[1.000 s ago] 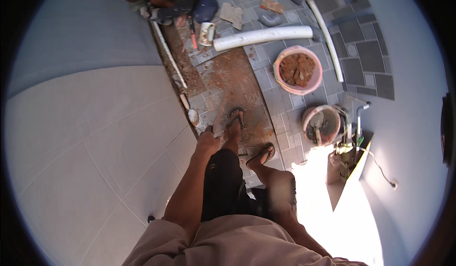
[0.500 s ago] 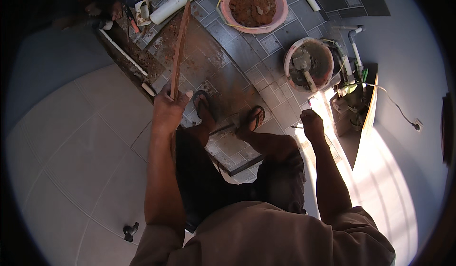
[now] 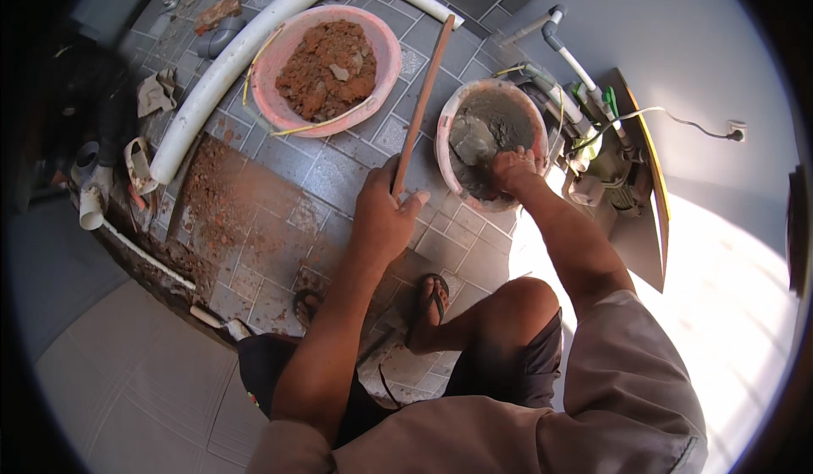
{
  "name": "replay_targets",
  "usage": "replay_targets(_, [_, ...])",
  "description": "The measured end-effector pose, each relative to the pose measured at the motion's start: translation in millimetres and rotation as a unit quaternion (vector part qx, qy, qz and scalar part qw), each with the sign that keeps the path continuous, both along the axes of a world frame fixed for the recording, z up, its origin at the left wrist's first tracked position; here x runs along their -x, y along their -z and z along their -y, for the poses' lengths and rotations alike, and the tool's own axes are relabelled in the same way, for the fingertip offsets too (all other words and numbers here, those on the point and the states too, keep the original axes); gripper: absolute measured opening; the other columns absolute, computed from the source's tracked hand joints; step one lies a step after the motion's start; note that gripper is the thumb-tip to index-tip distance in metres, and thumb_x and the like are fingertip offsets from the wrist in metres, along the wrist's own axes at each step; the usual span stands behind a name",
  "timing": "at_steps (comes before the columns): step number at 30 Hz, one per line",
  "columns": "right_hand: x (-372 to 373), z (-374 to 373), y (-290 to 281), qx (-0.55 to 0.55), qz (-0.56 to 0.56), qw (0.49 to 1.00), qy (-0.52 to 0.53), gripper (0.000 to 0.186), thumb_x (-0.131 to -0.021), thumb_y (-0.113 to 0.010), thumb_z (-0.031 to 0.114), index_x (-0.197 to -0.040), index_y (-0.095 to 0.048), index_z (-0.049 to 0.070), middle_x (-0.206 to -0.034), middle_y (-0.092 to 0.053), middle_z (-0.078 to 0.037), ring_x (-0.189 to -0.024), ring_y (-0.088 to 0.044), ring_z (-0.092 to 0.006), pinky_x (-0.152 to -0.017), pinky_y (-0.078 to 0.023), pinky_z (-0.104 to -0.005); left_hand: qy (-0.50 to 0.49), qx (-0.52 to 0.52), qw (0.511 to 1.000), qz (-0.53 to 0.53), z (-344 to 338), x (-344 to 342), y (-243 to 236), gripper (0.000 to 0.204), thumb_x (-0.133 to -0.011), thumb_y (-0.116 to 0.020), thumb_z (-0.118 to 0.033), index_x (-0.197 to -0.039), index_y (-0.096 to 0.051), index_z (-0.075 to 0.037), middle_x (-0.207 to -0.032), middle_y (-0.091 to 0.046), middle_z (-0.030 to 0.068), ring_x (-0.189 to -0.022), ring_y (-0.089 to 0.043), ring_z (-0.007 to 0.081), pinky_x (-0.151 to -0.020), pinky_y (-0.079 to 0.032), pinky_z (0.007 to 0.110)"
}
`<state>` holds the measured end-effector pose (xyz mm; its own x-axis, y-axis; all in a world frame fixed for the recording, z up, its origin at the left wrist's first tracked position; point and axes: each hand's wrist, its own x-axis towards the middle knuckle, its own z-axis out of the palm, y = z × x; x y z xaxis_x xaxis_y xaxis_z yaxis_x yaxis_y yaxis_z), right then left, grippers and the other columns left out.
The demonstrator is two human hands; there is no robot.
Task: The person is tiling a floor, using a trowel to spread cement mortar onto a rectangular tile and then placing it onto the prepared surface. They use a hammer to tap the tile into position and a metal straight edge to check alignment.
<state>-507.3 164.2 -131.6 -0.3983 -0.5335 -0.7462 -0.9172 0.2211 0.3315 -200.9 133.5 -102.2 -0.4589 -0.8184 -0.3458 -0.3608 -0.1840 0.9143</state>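
left hand is gripping the wooden strip mid-frame, best kept off the mortar; right hand is reaching the trowel, grip unclear.

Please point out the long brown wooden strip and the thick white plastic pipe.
Long brown wooden strip (image 3: 423,105), head view: middle of its length.
Thick white plastic pipe (image 3: 227,74), head view: middle of its length.

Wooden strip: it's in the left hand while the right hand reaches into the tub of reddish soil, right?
Wrong container: the head view shows the right hand in the bucket of grey mix; the left hand holds the wooden strip.
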Motion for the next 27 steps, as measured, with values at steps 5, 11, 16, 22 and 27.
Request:
replay_targets(5, [17.1, 29.4, 10.0, -0.057, -0.012, 0.993, -0.099, 0.043, -0.099, -0.065, 0.021, -0.141, -0.07, 0.016, -0.142, -0.068, -0.014, -0.142, -0.058, -0.0319, -0.112, -0.049, -0.049, 0.028, 0.042, 0.999, -0.018, -4.4, 52.4, 84.0, 0.08, -0.085, -0.087, -0.015, -0.151, -0.047, 0.009, -0.127, -0.059, 0.0265, -0.122, -0.061, 0.0435, -0.105, -0.05, 0.049])
replay_targets(11, [18.4, 34.8, -11.1, -0.115, -0.058, 0.965, -0.23, 0.03, -0.101, -0.063, 0.02, -0.128, -0.077, 0.022, -0.122, -0.078, -0.011, -0.116, -0.076, -0.0302, -0.095, -0.06, -0.0453, 0.013, 0.053, 0.991, -0.121, -12.3, 96.0, 137.0, 0.08, -0.081, -0.087, -0.003, -0.15, -0.048, 0.003, -0.125, -0.061, 0.022, -0.113, -0.065, 0.0358, -0.098, -0.053, 0.042])
replay_targets(16, [7.7, 23.9, 3.8, -0.079, -0.04, 0.969, -0.229, 0.03, -0.099, -0.065, 0.024, -0.122, -0.08, 0.012, -0.12, -0.079, -0.012, -0.114, -0.076, -0.0307, -0.095, -0.06, -0.047, -0.028, -0.058, 0.978, -0.199, -12.4, 109.6, 146.4, 0.062, -0.085, -0.08, 0.006, -0.141, -0.053, 0.004, -0.116, -0.069, 0.0148, -0.097, -0.072, 0.0237, -0.083, -0.058, 0.033])
replay_targets(22, [25.8, 13.0, -5.1, -0.053, -0.003, 0.988, -0.144, 0.033, -0.098, -0.062, 0.022, -0.12, -0.079, 0.005, -0.12, -0.079, -0.015, -0.117, -0.075, -0.033, -0.104, -0.056, -0.0478, -0.067, -0.267, 0.934, -0.227, -19.1, 117.8, 129.6, 0.037, -0.094, -0.07, 0.009, -0.129, -0.056, 0.005, -0.107, -0.071, 0.0135, -0.087, -0.075, 0.0208, -0.074, -0.064, 0.034])
replay_targets(27, [24.7, 15.8, -6.5, -0.049, 0.03, 0.997, -0.043, 0.034, -0.095, -0.062, 0.024, -0.117, -0.079, 0.004, -0.128, -0.076, -0.016, -0.124, -0.07, -0.035, -0.103, -0.057, -0.0471, -0.077, -0.228, 0.94, -0.242, -20.2, 117.8, 137.9, 0.034, -0.096, -0.066, 0.012, -0.128, -0.057, 0.006, -0.106, -0.071, 0.0144, -0.087, -0.076, 0.0221, -0.073, -0.065, 0.033])
